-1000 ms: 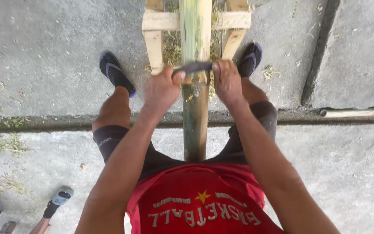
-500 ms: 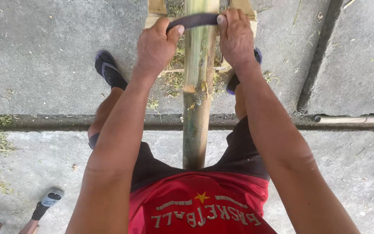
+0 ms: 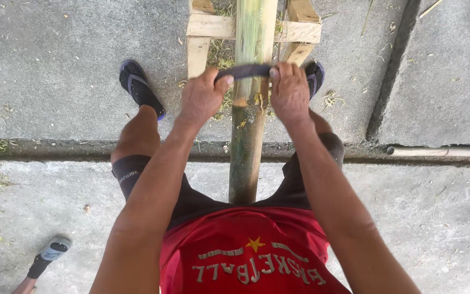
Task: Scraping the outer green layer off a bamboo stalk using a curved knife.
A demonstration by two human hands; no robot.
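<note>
Both hands are on a dark curved blade (image 3: 244, 71) laid across the bamboo pole (image 3: 250, 103), which runs lengthwise between the person's legs and rests on a wooden frame (image 3: 205, 25) at the far end. The left hand (image 3: 202, 98) grips one end of the blade, the right hand (image 3: 289, 92) the other, one on each side of the pole.

The risk looks plain: knuckles sit just beside the pole, so a blade that skips off the rounded green skin could drag a hand into the wood or towards the thighs. The pole could also roll on the frame, since nothing visible pins it.

Fingers (image 3: 220, 83) of both hands are curled tight, clamped on the blade ends, no gap showing. Sandalled feet (image 3: 140, 87) are planted on the concrete floor (image 3: 55, 65) either side.
</note>
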